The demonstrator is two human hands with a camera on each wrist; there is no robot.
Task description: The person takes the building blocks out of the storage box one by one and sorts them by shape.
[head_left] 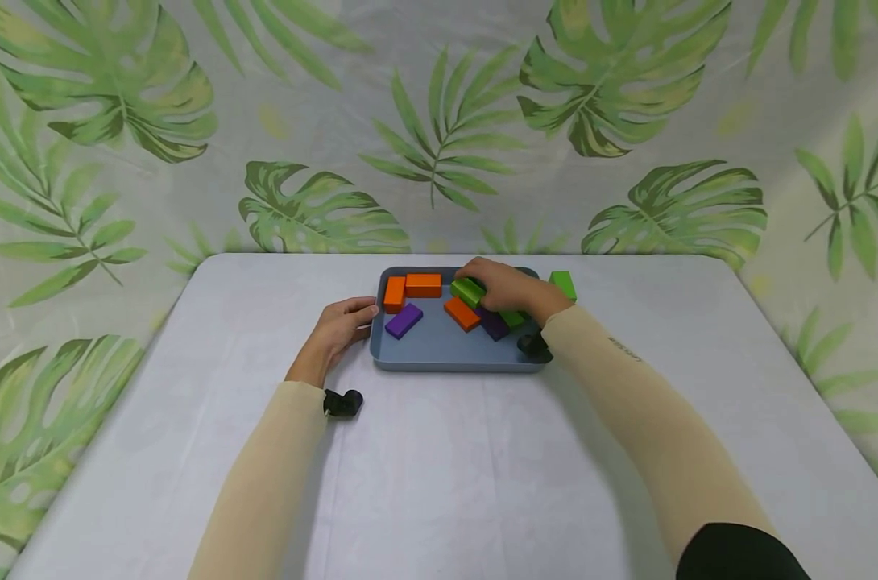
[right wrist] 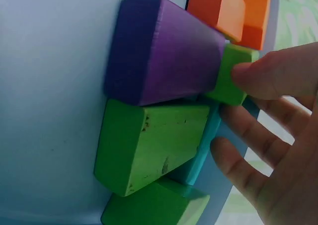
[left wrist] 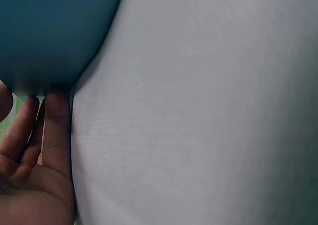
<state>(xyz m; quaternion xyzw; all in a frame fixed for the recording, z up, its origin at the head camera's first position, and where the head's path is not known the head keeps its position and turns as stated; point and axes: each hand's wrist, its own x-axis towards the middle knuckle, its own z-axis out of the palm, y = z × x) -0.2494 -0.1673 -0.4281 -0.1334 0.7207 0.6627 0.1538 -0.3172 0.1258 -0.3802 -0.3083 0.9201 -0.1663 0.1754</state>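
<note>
Pinching a light-green block (head_left: 468,292) between thumb and fingers of the right hand (head_left: 510,288), inside a gray tray (head_left: 432,348) at head-view centre, touching the tray's left edge with nearly straight fingers of the left hand (head_left: 340,329).

Room lies along the front of the blue-gray tray (head_left: 446,354) and between its left purple block (head_left: 404,321) and middle orange block (head_left: 461,314); the right hand (head_left: 510,288) and light-green block (head_left: 468,292) obstruct the rear's right half, the left hand (head_left: 341,326) its left side.
</note>
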